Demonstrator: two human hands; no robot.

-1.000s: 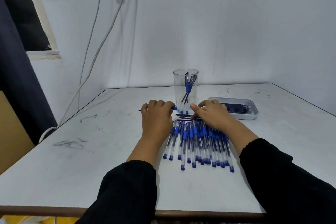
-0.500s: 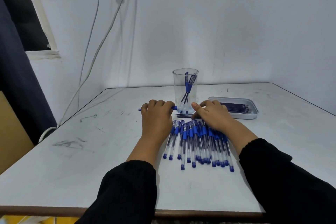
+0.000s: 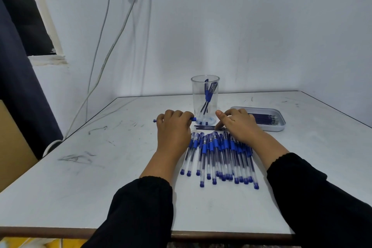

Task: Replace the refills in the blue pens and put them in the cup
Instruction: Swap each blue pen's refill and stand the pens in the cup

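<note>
No lettering, label, brand or number can be read on anything in view.

- Table (image 3: 120,167): matt white top before me, scuffed with grey marks; brown edge at the near side.
- Cup (image 3: 205,94): clear, glossy plastic.
- Pens (image 3: 219,157): transparent plastic barrels, opaque blue caps.
- Tray (image 3: 279,125): smooth, pale, semi-gloss.
- My sleeves (image 3: 145,207): black matt cloth.

Even, cool light fills the scene, brightest on the wall (image 3: 261,36). Soft shadows lie beside the cables (image 3: 108,32). Straight edges bow toward the frame's corners; focus is sharp.
</note>
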